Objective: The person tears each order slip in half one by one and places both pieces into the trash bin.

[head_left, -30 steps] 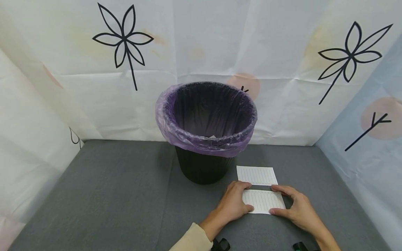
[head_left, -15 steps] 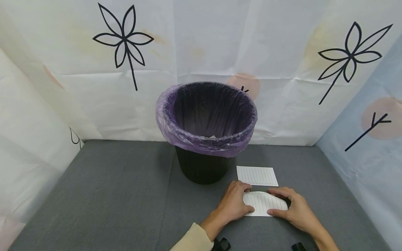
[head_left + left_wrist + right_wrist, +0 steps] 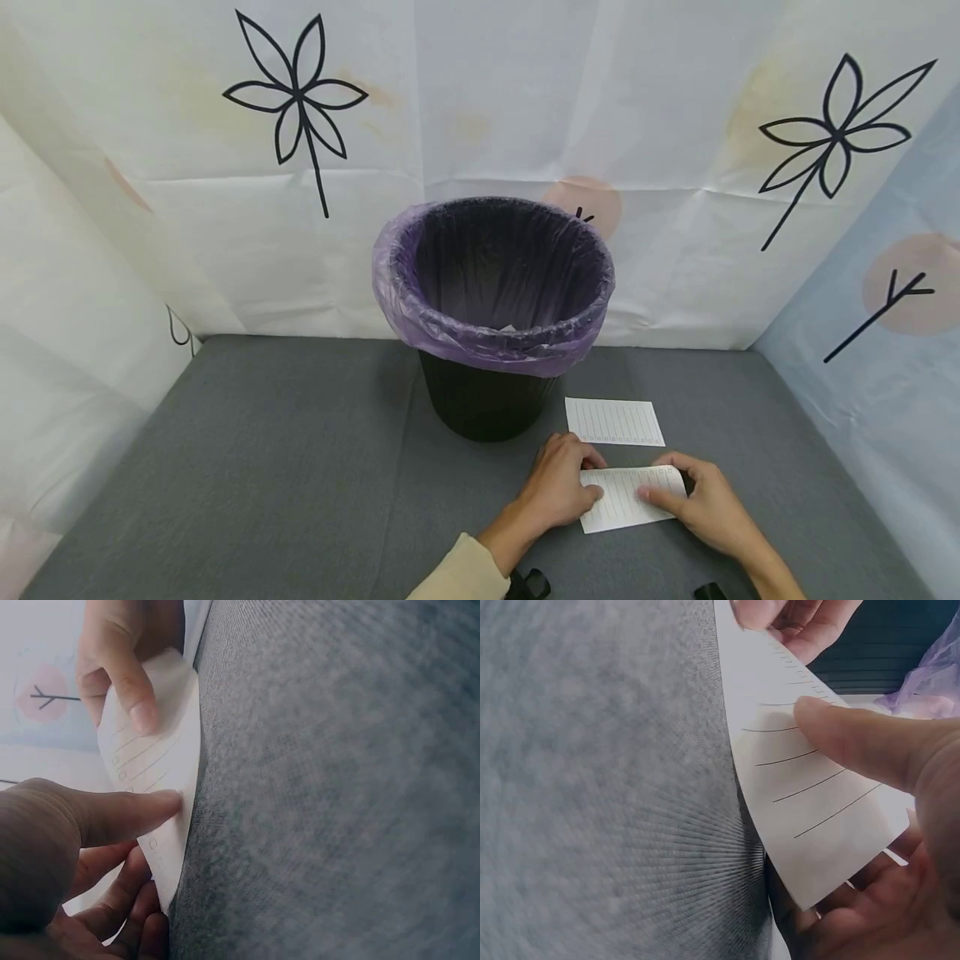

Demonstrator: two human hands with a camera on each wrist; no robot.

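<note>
A lined white paper sheet (image 3: pixel 624 502) lies tilted between my two hands, low over the grey surface. My left hand (image 3: pixel 557 485) pinches its left end, thumb on the ruled face and fingers behind, as the left wrist view also shows. At the other end my right hand (image 3: pixel 703 500) holds the sheet the same way, its thumb (image 3: pixel 832 735) across the lines. The paper bows slightly, and its far right corner curls up. Just beyond it, a second lined sheet (image 3: pixel 613 421) lies flat.
A black bin (image 3: pixel 483 400) with a purple liner (image 3: pixel 480 350) stands behind and left of the hands, with a small white scrap (image 3: pixel 507 327) inside. Patterned white cloth walls (image 3: pixel 480 125) enclose the back and sides of the grey surface (image 3: pixel 262 467).
The near sheet has come slightly toward me and turned, away from the second sheet. My right thumb has moved further onto it, and its far edge now lifts. The bin stays put.
</note>
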